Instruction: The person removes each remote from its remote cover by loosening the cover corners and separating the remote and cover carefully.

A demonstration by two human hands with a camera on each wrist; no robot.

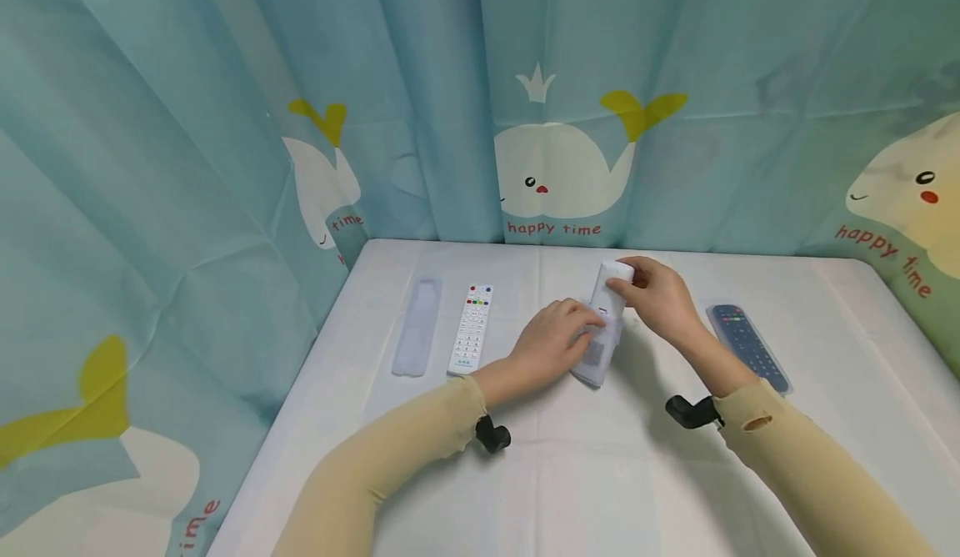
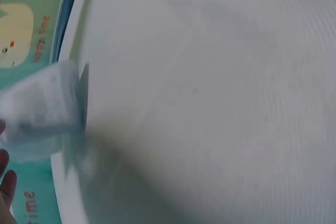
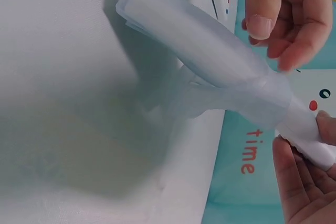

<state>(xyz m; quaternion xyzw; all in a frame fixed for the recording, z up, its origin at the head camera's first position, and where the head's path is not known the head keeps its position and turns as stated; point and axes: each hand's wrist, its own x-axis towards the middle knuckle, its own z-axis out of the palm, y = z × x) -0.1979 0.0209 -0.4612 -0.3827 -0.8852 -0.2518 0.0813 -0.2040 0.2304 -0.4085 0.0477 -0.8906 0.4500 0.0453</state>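
Observation:
My right hand [image 1: 660, 298] pinches the upper end of a white remote control [image 1: 613, 273] between thumb and fingers. The remote's lower part is inside a translucent plastic sleeve [image 1: 597, 355], tilted above the table; in the right wrist view the sleeve [image 3: 194, 40] is loose and bunched around the remote's middle. Beside it is my left hand [image 1: 551, 340], whose loosely bent fingers stand apart from the sleeve in the right wrist view. The left wrist view catches the sleeve [image 2: 44, 103] blurred at its left edge. The remote's buttons are hidden.
On the white table [image 1: 540, 490], a second white remote [image 1: 471, 332] lies buttons up to the left, with a flat translucent sleeve [image 1: 417, 328] beside it. A dark remote in a clear cover [image 1: 750, 348] lies to the right. A blue whale-print curtain [image 1: 442, 107] hangs behind.

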